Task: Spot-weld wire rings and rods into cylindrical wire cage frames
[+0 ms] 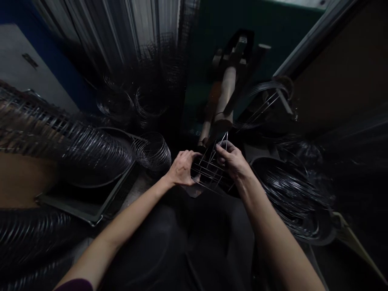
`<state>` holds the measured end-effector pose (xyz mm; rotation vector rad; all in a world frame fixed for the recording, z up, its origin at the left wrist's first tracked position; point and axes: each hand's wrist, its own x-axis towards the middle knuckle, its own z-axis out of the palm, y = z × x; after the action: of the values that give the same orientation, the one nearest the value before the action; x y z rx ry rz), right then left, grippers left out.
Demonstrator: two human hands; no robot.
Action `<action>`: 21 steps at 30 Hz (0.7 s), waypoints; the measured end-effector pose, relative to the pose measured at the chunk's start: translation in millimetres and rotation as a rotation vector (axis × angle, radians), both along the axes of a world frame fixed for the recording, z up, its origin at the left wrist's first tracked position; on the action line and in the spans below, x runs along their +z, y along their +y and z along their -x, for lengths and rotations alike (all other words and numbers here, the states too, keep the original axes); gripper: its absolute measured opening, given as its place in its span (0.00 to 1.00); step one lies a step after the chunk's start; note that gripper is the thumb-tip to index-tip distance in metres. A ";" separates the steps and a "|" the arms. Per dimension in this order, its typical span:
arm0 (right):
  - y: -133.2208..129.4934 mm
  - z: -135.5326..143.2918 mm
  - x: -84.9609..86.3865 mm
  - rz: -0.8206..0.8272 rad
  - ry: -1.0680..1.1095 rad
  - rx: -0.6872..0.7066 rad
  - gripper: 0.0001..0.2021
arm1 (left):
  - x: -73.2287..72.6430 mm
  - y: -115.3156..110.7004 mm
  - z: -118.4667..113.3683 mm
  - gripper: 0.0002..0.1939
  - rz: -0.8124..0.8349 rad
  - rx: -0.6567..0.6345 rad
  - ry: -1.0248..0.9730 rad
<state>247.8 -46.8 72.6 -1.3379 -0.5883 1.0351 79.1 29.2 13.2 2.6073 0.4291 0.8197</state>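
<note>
A small wire rack [211, 171] of crossed thin metal rods sits between my hands, just above my dark-clothed lap. My left hand [182, 167] curls round its left edge, thumb and fingers apart on either side of the wires. My right hand [233, 158] pinches thin rods at the rack's upper right, where a bent V-shaped wire [226, 139] sticks up past the fingers. Right above the hands are the thick cylindrical arms [226, 95] of a green machine [197, 72]. Dim light hides where the V-shaped wire joins the rack.
To the right, a round basin [325, 240] holds many wire pieces [291, 194]. A long stack of wire rings [91, 141] leans at left over a metal-framed stand [112, 198]. More wire rings [153, 151] stand near my left hand, and a wire bundle [269, 87] hangs beside the machine.
</note>
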 end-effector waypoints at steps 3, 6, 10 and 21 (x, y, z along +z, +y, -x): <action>10.3 -7.7 1.2 -0.037 -0.032 0.024 0.23 | 0.7 8.3 -6.9 0.28 0.017 0.034 -0.034; 18.2 -14.0 -3.6 -0.057 -0.032 0.029 0.24 | 1.5 15.4 -10.8 0.26 0.041 0.019 -0.046; 26.0 -18.6 -10.9 -0.043 -0.006 0.033 0.25 | 2.8 22.4 -12.6 0.25 0.066 0.022 -0.071; 43.0 -28.2 -19.2 -0.102 0.042 0.029 0.27 | 7.6 39.8 -19.5 0.24 0.082 -0.006 -0.073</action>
<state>276.0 -3.8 53.4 -1.2186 -0.6229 1.0404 98.6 69.0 20.8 2.4935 0.4257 0.8735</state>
